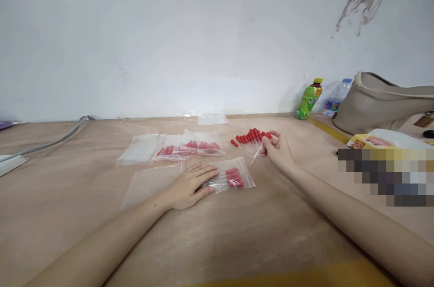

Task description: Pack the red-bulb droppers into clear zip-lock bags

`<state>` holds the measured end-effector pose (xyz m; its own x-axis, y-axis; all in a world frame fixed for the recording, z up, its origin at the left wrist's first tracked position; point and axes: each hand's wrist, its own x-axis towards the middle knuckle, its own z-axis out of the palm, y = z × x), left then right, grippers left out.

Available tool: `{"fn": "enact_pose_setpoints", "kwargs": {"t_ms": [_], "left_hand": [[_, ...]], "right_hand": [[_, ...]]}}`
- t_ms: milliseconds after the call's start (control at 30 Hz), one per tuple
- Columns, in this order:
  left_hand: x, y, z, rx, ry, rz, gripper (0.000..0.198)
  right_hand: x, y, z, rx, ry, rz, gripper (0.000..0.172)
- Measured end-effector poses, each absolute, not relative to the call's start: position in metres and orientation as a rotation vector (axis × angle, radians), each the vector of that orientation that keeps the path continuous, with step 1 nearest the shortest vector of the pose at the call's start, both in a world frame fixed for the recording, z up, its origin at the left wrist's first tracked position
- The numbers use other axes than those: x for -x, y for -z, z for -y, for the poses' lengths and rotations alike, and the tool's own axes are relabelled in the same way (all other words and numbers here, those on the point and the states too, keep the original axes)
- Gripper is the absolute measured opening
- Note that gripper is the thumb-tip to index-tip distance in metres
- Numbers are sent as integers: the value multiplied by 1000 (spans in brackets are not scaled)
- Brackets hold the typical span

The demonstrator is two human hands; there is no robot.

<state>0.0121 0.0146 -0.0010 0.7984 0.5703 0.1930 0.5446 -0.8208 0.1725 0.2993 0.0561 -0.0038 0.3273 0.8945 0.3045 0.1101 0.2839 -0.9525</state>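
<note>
Brown table [217,237], green bottle [308,101] near handbag [376,101], left hand [190,185] flat on clear bag [221,179], right hand [278,151] pinching dropper [257,154]

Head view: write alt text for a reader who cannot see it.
A person's left hand rests flat on a clear bag of red-tipped tubes on a brown table, while the right hand touches a loose fan of similar tubes. More clear bags lie behind; a green bottle and a clear bottle stand near the wall at right.
</note>
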Motion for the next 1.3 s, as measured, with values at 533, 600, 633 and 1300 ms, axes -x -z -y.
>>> {"fn": "enact_pose_setpoints", "kwargs": {"t_ms": [533,600,633,1300], "left_hand": [[-12,-1,-11,-2836,-393,-900,50],[-13,-2,-11,-2838,-392,-895,50],[-13,-2,-11,-2838,-389,-896,51],[-14,-3,-12,-2844,-387,-906,49]], "right_hand": [[-281,22,-24,1031,-1352,1167,27],[-285,19,-24,1040,-1418,1280,30],[-286,18,-25,1048,-1455,1326,31],[-262,26,-37,1179,-1095,1500,18]]}}
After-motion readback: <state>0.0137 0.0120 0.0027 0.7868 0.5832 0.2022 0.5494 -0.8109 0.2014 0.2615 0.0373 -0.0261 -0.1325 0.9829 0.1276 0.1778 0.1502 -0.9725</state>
